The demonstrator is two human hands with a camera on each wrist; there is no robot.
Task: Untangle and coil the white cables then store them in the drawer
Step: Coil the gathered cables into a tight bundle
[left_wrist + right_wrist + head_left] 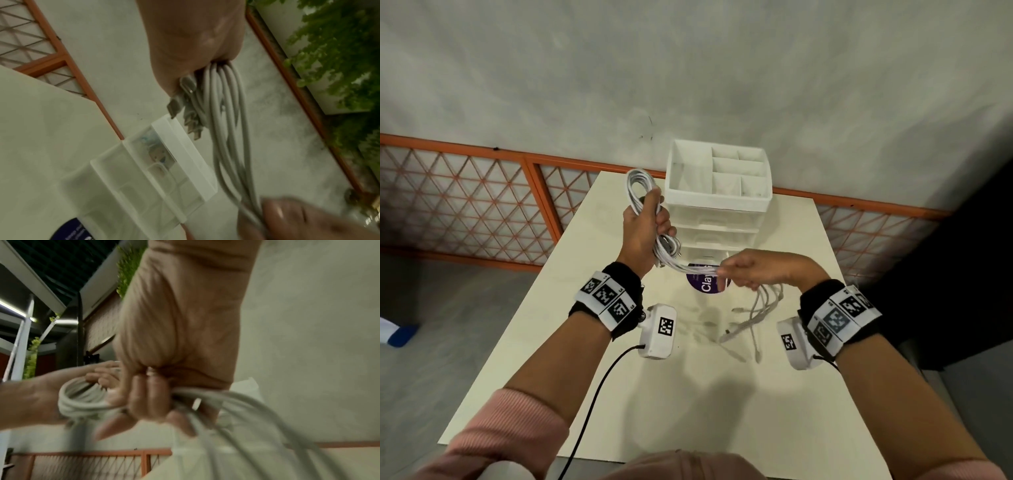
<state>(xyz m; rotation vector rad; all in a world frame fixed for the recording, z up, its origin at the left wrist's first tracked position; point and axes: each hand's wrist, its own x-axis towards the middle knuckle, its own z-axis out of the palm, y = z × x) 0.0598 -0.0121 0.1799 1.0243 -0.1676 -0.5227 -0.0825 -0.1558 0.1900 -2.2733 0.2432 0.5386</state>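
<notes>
Mid-coil above the table (599, 394): the left hand (643, 226) grips looped white cables (637, 186) while the right hand (753, 270) pinches their trailing strands, apparently feeding the next loop before the drawer unit (717, 205).

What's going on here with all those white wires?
A person is winding a bundle of white cables into a coil above a pale table. The left hand grips the coiled part, while the right hand holds the strands stretched between the two hands. The loose ends hang down from it and trail onto the table. A white drawer unit stands just behind the hands. None of the cables are stored yet.
</notes>
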